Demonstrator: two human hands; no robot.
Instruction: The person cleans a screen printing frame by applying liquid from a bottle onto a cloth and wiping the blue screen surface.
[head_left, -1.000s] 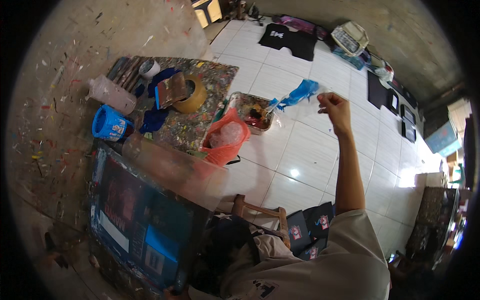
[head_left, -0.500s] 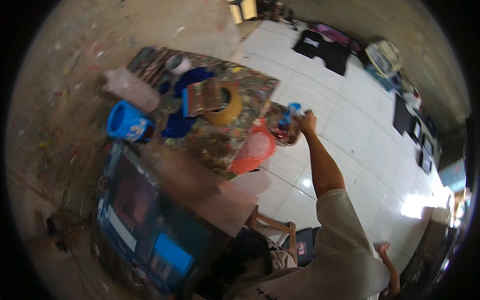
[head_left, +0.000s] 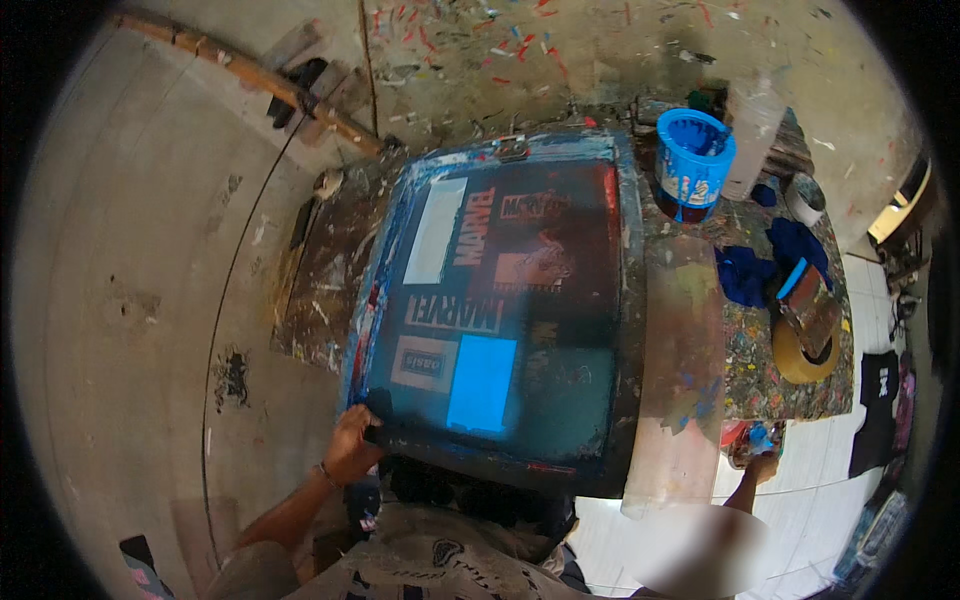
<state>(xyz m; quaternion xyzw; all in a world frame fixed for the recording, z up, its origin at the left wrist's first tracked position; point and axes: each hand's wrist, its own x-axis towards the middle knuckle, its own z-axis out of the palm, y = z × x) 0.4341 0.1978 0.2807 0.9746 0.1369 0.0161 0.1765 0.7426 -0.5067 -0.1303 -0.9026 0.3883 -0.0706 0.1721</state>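
We've got one printing screen mid-frame, murky teal going reddish, paint smeared round its edges; one bright blue rectangle and one white rectangle on it; block lettering in several spots; our left hand grips its lower-left corner; our right hand, lower right, is by one crumpled blue piece, can't tell if it's closed; one blue bucket, upper right.
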